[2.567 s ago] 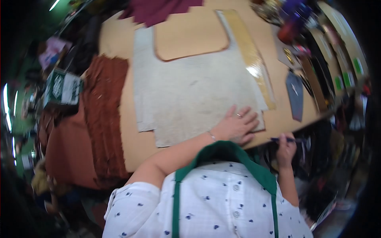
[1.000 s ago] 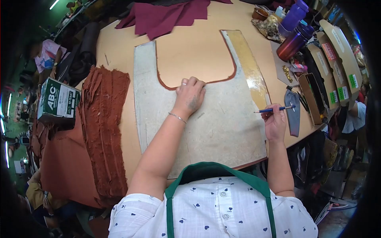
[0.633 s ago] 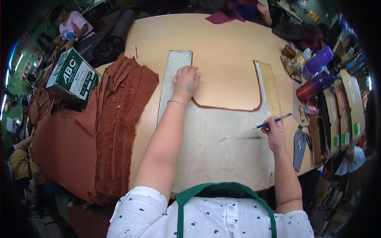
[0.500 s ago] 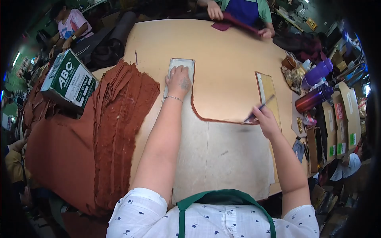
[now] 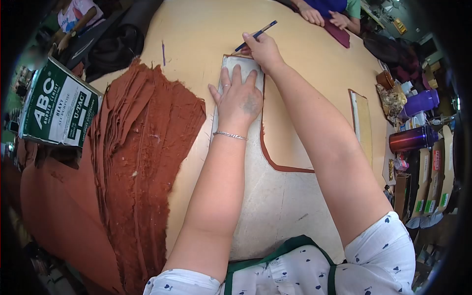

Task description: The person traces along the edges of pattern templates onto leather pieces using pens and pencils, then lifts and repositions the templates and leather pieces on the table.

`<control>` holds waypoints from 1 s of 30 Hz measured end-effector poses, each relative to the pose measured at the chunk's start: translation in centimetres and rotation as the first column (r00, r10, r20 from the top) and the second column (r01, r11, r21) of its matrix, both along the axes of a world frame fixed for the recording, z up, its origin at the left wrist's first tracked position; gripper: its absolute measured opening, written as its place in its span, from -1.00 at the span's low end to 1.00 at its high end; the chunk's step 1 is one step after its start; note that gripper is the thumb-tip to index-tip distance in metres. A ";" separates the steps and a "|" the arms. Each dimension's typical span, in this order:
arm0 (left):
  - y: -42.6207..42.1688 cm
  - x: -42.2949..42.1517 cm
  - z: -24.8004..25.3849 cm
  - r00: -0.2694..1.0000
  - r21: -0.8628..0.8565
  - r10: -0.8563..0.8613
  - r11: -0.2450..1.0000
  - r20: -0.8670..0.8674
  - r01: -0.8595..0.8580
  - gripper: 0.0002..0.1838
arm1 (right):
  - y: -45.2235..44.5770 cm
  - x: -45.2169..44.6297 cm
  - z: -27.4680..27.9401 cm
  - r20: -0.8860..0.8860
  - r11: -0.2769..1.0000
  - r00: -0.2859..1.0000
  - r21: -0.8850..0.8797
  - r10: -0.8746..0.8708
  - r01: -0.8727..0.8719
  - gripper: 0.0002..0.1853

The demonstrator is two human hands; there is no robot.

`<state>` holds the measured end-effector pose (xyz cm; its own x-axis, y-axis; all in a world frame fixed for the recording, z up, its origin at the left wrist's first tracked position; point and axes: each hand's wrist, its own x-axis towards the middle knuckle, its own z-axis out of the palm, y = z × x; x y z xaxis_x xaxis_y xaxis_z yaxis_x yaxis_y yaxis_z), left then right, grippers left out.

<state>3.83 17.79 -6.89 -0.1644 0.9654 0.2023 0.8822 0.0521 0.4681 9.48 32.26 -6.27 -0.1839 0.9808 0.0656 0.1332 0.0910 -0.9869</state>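
My left hand point(image 5: 240, 101) lies flat with spread fingers on the upper left arm of a pale grey, U-shaped pattern piece point(image 5: 275, 201). A thin rim of reddish-brown material point(image 5: 290, 169) shows along the pattern's inner edge. Above it, my right hand point(image 5: 263, 51) pinches a dark blue pencil point(image 5: 265, 28), its tip down at the pattern's top edge. My right forearm crosses over the inner cutout and hides part of the pattern. Left of my hands lies a thick stack of ragged-edged reddish-brown sheets point(image 5: 142, 132).
A green and white rubber cement can point(image 5: 59, 105) stands on the left. One purple pen-like stick point(image 5: 163, 53) lies at the back. Along the right are a purple bottle point(image 5: 420, 104), a metallic flask point(image 5: 413, 138) and box files point(image 5: 432, 172). A co-worker's hands point(image 5: 324, 17) hold maroon material opposite.
My right hand has moved with the pencil from the inner bottom right of the cutout to the top of the left arm. My left hand's fingers have spread wider. The view has shifted.
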 end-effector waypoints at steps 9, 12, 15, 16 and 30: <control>0.2 0.1 -0.1 1.000 -0.015 0.013 1.000 -0.019 -0.013 -0.56 | -0.1 -0.2 -0.3 0.244 0.989 0.970 0.138 0.010 -0.045 -0.62; 0.2 0.0 0.1 1.000 -0.034 0.006 0.999 -0.018 -0.007 -0.55 | -0.1 0.6 -0.1 0.338 0.985 0.941 0.165 -0.002 -0.057 -0.66; 0.3 0.0 -0.2 0.999 -0.031 0.019 0.999 -0.051 -0.020 -0.53 | -0.1 2.6 0.6 0.374 0.989 0.928 0.134 0.009 -0.063 -0.68; 0.2 0.0 -0.2 0.999 -0.027 0.016 0.999 -0.037 -0.017 -0.53 | -0.2 3.6 1.0 0.379 0.992 0.925 0.113 0.016 -0.064 -0.68; 0.3 -0.1 -0.3 1.000 -0.019 0.006 1.000 -0.025 -0.006 -0.54 | -4.2 6.4 -3.0 -0.053 0.927 0.969 0.285 -0.240 0.245 -0.72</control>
